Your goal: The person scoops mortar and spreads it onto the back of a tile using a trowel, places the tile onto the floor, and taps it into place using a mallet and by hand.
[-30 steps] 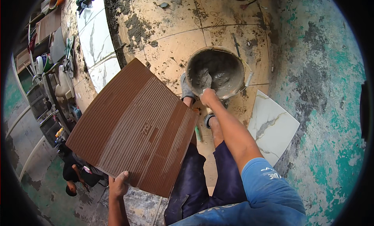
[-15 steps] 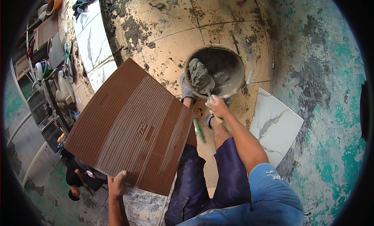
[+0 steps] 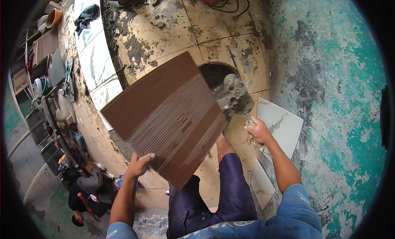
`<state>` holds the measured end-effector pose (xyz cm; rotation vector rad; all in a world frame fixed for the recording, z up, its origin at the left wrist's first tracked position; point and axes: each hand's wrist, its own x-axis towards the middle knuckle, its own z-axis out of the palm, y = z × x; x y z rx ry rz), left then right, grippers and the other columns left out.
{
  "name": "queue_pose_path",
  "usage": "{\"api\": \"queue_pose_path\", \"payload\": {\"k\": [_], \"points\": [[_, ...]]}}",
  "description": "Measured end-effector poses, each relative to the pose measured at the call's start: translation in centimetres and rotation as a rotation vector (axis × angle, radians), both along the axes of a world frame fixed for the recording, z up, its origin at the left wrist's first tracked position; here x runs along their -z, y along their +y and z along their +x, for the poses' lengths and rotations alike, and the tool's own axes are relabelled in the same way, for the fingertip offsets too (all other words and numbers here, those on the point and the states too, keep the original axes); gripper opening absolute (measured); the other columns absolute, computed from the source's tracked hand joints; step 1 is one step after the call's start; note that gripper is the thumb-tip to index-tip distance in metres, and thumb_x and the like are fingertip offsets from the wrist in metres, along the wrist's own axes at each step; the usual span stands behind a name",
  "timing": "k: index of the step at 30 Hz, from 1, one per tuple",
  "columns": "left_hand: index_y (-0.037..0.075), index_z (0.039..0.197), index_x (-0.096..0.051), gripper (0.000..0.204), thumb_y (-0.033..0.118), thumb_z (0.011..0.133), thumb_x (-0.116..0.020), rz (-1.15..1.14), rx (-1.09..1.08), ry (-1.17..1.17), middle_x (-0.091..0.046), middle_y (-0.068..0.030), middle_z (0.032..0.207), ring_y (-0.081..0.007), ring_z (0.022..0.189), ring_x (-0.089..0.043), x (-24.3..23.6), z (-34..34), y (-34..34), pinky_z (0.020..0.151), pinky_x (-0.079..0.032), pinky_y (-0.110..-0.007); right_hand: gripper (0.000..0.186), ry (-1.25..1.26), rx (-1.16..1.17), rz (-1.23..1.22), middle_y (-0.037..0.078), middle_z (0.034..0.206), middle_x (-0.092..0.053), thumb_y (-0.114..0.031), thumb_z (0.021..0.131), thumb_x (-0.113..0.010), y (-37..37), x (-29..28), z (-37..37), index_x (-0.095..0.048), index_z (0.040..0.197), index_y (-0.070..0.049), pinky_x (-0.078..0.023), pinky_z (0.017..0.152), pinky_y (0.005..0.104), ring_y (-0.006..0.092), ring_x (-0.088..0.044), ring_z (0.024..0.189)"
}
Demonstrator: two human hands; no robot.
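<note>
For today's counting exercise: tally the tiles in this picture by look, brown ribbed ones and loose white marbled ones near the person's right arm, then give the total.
Brown ribbed tile, held up by the left hand: 1
Loose white marbled tiles, one large and one smaller piece, beside the right hand: 2
Total: 3

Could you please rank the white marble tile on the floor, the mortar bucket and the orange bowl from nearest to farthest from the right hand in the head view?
From the right hand:
1. White marble tile, just beside it on the floor, to its right.
2. Mortar bucket, up and left, partly behind the brown tile.
3. Orange bowl, far upper left.
</note>
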<state>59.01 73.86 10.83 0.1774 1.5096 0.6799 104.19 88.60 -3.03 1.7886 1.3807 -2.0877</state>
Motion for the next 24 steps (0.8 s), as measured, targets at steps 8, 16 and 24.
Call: {"api": "queue_pose_path", "payload": {"k": [8, 16, 24], "points": [[-0.005, 0.128, -0.048, 0.053, 0.017, 0.084, -0.068, 0.061, 0.152, -0.238, -0.059, -0.0119, 0.118, -0.0216, 0.108, -0.056, 14.6, 1.3, 5.5, 0.094, -0.045, -0.035, 0.023, -0.013, 0.281, -0.013, 0.002, 0.068, -0.054, -0.019, 0.086, -0.067, -2.5, -2.8, -0.4, -0.053, 0.094, -0.003, -0.043, 0.050, 0.0249, 0.0090, -0.053, 0.052], [-0.002, 0.124, -0.052, 0.041, 0.004, 0.085, -0.065, -0.072, -0.013, -0.488, -0.060, -0.0116, 0.118, -0.0237, 0.107, -0.059, 25.4, -0.9, 5.4, 0.094, -0.047, -0.038, 0.024, -0.020, 0.422, 0.059, 0.002, 0.068, -0.054, -0.021, 0.087, -0.065, -6.9, -0.3, -8.1, -0.053, 0.096, -0.002, -0.043, 0.051, 0.0251, 0.0087, -0.052, 0.053], [0.000, 0.130, -0.048, 0.051, 0.008, 0.084, -0.068, -0.079, -0.089, -0.403, -0.056, -0.0115, 0.127, -0.0249, 0.116, -0.054, 31.4, -2.1, 5.5, 0.101, -0.042, -0.043, 0.036, -0.638, -0.120, 0.520, 0.021, 0.083, -0.064, -0.033, 0.086, -0.064, -10.7, 5.5, -17.4, -0.057, 0.106, -0.003, -0.051, 0.069, 0.0468, 0.0401, -0.065, 0.079]]}}
